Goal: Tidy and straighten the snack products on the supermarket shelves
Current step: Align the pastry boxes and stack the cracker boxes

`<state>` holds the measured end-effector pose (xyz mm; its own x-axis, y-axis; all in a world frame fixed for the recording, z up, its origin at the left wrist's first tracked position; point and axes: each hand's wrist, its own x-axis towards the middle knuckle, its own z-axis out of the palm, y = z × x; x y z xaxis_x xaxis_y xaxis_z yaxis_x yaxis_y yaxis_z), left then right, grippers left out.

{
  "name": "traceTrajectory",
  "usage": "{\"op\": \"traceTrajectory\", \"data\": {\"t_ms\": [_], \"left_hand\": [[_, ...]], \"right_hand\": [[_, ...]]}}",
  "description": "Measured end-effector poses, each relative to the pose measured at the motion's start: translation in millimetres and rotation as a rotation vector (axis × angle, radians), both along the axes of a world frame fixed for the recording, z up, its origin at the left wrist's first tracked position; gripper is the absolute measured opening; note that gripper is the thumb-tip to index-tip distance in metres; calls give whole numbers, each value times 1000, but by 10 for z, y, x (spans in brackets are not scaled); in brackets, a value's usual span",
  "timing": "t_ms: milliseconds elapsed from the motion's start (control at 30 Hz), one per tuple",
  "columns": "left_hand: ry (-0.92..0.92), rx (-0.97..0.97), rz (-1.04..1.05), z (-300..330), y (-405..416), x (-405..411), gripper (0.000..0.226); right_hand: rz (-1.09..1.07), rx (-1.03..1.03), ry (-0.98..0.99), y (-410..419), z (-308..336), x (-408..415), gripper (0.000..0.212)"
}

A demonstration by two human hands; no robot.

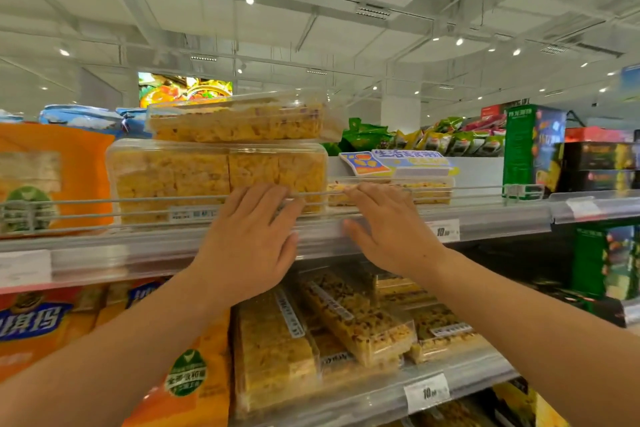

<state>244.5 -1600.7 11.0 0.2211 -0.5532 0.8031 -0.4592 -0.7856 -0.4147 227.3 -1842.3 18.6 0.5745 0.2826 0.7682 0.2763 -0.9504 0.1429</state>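
On the upper shelf (pixel 485 218) stand clear plastic boxes of yellow puffed-rice cakes (pixel 173 177), with one more box (pixel 239 121) lying askew on top. A low flat box (pixel 429 189) sits to their right behind the wire rail. My left hand (pixel 252 236) rests flat against the front of the big box at the rail, fingers together. My right hand (pixel 388 225) lies with its fingers on the rail by the low box and its thumb on the shelf edge. Neither hand grips anything.
Orange snack bags (pixel 52 177) fill the upper shelf at left. Green boxes (pixel 530 149) and dark cartons stand at right. The lower shelf holds tilted clear boxes of rice cakes (pixel 356 319), more orange bags (pixel 194 378) and a price tag (pixel 427 392).
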Motion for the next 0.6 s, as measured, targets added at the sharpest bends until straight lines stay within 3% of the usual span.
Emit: {"op": "traceTrajectory", "data": {"t_ms": [233, 467, 600], "left_hand": [[-62, 54, -56, 42, -647, 162, 45], [-171, -30, 5, 46, -1018, 328, 43], [-280, -49, 64, -45, -1087, 385, 42]], "right_hand": [[64, -3, -44, -319, 278, 138, 37], [127, 245, 173, -935, 779, 650, 31], [-54, 96, 321, -1194, 1018, 1050, 36]]}}
